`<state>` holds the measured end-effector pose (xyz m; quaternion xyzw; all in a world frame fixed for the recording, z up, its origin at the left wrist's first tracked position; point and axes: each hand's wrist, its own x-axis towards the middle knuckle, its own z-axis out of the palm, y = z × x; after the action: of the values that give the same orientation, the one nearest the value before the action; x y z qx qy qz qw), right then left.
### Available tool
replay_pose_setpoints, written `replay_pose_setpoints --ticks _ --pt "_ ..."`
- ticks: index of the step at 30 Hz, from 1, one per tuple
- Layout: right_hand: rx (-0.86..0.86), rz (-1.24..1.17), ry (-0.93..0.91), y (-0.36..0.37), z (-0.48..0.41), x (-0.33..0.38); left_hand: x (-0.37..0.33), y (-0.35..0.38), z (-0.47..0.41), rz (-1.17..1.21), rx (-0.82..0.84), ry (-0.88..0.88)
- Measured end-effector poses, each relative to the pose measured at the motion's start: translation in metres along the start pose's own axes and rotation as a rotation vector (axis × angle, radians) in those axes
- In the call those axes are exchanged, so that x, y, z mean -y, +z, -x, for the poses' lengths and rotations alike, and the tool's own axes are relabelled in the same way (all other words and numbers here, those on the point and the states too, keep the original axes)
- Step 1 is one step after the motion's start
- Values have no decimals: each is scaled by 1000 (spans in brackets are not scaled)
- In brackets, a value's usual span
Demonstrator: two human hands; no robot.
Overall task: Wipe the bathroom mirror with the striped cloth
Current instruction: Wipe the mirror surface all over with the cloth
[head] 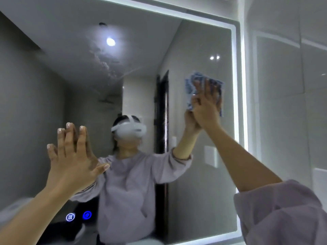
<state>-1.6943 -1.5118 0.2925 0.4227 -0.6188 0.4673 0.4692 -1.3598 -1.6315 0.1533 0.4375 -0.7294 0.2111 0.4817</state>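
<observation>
On the wall ahead: a big mirror fills most of the view, its glass running up to a lit white strip along the top and right edges.
Cloth: a blue-and-white striped cloth lies flat against the glass in the upper right part of the mirror, near the lit strip but not touching it.
Right hand: the right hand is raised high, fingers spread and straight, palm pressing the cloth onto the glass; it pins the cloth rather than gripping it.
Left hand: the left hand is held up at the lower left, fingers straight and close together, thumb out to the side, holding nothing; whether its fingertips touch the glass I cannot tell.
Hands to each other: well apart, one on each side of the person's reflection.
Sleeve: a loose pale lilac sleeve is pushed up the right forearm, at the lower right corner.
Mirror controls: two small round glowing buttons sit side by side low on the glass, one white, one blue.
Reflection: grey walls, a dark door frame, a round ceiling lamp and a blotchy patch on the ceiling below it.
Right of the mirror: pale glossy wall tiles with thin light joints.
Sharpness: the cloth and right hand look slightly blurred.
</observation>
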Motion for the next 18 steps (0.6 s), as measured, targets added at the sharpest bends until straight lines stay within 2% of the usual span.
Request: replay_pose_setpoints --ticks 5,10,13,16,18 --pt "13 77 299 -16 13 -72 -4 -6 0 37 59 -13" --pt "9 60 314 -7 27 -65 -4 -7 -1 47 61 -23" --pt "-61 1 138 8 67 -37 -2 -6 -1 33 37 -29" --pt "42 68 -212 18 129 -16 -4 -4 0 22 1 -43" --pt "75 21 -303 9 140 -21 -5 -3 1 17 -32 -30"
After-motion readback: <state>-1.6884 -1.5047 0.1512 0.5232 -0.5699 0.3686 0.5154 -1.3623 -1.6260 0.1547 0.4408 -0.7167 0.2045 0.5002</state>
